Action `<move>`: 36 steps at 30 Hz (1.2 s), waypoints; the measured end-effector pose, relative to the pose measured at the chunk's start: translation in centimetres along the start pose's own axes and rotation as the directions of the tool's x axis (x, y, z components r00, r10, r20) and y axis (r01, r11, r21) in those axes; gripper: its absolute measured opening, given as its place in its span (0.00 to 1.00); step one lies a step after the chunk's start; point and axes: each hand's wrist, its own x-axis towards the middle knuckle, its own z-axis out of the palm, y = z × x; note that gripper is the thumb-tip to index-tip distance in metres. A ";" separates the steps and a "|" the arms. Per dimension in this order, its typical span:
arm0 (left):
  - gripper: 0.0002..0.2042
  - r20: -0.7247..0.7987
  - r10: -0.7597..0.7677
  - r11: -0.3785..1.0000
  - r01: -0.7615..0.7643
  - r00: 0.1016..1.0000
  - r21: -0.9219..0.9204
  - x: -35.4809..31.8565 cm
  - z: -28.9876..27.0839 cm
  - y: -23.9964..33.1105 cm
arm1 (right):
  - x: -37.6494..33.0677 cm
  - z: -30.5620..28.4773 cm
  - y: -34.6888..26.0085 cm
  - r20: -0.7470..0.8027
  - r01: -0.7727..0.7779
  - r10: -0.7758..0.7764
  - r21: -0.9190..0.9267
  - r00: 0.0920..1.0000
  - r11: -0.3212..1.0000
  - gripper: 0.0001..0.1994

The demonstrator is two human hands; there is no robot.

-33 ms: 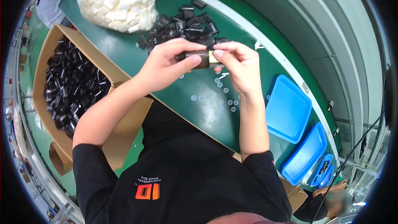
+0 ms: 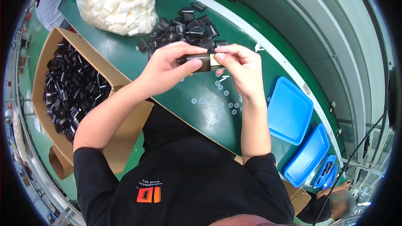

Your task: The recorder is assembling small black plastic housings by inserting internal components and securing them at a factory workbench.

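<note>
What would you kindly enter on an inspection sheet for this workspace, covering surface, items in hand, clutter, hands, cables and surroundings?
Surface: smooth green tabletop.
Items in hand: dark glossy cylindrical part, with a small cream block at its right end; how they join is unclear.
Clutter: loose glossy black pieces; small pale translucent discs; clear plastic bag of white blocks; shallow blue plastic trays.
Hands: left hand grips the dark part; right hand pinches near the cream block.
Cables: thin black cable crosses the view at right.
Surroundings: brown cardboard box of black pieces at left; people upper left and lower right.
</note>
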 end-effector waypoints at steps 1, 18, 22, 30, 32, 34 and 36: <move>0.14 0.016 -0.007 1.000 0.007 1.000 -0.007 -0.1 0.2 0.1 | -0.2 -0.1 -0.6 -0.006 -0.007 0.007 -0.052 1.000 0.999 0.06; 0.18 -0.165 0.244 0.950 -0.202 0.956 0.237 -1.1 -0.4 3.3 | 4.8 -31.6 3.2 -0.866 -0.405 0.117 -0.105 0.486 0.908 0.18; 0.17 -0.135 0.205 0.974 -0.189 0.969 0.121 -0.5 -2.2 4.6 | 3.8 -35.7 3.8 -0.870 -0.504 -0.336 -0.485 0.361 0.715 0.23; 0.14 0.008 0.003 0.728 -0.008 1.000 0.685 -6.1 -6.1 6.1 | 12.0 -23.0 4.3 -0.306 -0.088 -0.533 -0.914 0.789 0.395 0.26; 0.13 -0.112 0.049 0.587 0.062 0.992 0.807 -8.5 -7.3 6.6 | 14.4 -21.0 5.7 -0.259 -0.073 -0.414 -0.907 0.872 0.414 0.30; 0.12 -0.331 0.064 0.550 0.244 0.941 0.799 -11.8 -9.5 6.1 | 17.0 -18.1 6.3 -0.190 -0.078 -0.296 -0.932 0.936 0.354 0.33; 0.11 -0.479 0.091 0.544 0.359 0.873 0.758 -15.5 -12.2 5.4 | 19.3 -16.4 6.7 -0.104 -0.032 -0.286 -0.969 0.953 0.244 0.34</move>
